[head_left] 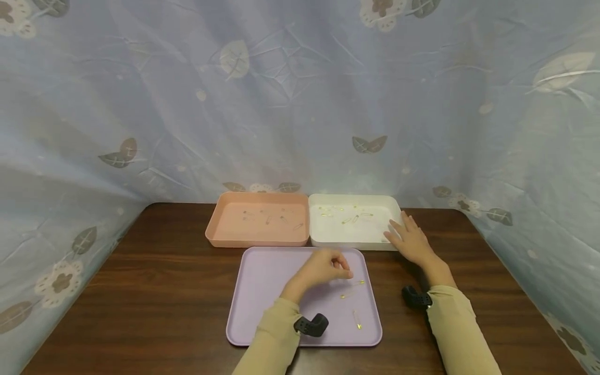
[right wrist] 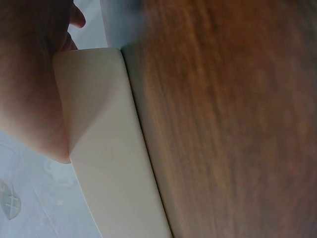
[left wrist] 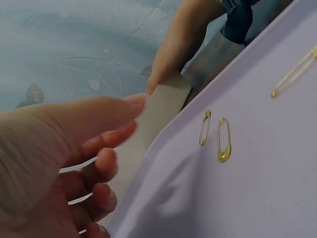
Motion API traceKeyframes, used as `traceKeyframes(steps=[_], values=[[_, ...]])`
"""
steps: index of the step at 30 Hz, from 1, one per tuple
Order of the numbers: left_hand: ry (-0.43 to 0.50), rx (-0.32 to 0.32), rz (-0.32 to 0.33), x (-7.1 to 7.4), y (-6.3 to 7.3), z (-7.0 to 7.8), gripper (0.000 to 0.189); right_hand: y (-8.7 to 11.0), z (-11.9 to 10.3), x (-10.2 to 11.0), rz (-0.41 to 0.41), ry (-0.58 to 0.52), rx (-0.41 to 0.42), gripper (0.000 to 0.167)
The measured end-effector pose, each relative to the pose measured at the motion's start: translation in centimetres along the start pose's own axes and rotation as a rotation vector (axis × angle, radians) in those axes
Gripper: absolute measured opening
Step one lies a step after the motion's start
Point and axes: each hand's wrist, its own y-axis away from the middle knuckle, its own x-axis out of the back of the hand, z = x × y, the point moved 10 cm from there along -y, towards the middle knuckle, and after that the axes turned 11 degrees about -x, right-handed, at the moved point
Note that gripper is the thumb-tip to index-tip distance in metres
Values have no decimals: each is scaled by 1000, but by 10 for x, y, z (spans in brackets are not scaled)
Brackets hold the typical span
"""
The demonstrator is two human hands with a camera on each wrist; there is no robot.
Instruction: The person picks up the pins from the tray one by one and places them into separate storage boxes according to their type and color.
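Note:
My left hand [head_left: 323, 268] is above the right half of the lavender tray [head_left: 267, 341], fingers loosely bent. In the left wrist view a gap shows between thumb and forefinger, with nothing visible in it. Below and beside it lie two gold safety pins [left wrist: 224, 140] close together. A third gold safety pin [head_left: 357, 319] lies nearer the tray's front edge. My right hand [head_left: 412, 242] is at the right front corner of the white tray [head_left: 347, 245], fingers extended over its rim. In the right wrist view, the hand touches that tray's wall [right wrist: 109, 134].
Several gold safety pins [head_left: 354, 219] lie scattered in the white tray. To its left stands a peach tray [head_left: 258, 243] with several silvery safety pins [head_left: 269, 220]. All the trays sit on a dark wooden table [head_left: 154, 291], with a patterned curtain [head_left: 281, 104] behind.

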Motion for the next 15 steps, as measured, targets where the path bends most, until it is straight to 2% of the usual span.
traceKeyframes(steps=[7, 15], values=[[-157, 17, -187, -17, 2, 0, 19, 1, 2, 0, -12, 12, -9, 67], [-302, 31, -265, -22, 7, 0, 22, 1, -1, 0, -17, 6, -7, 67]])
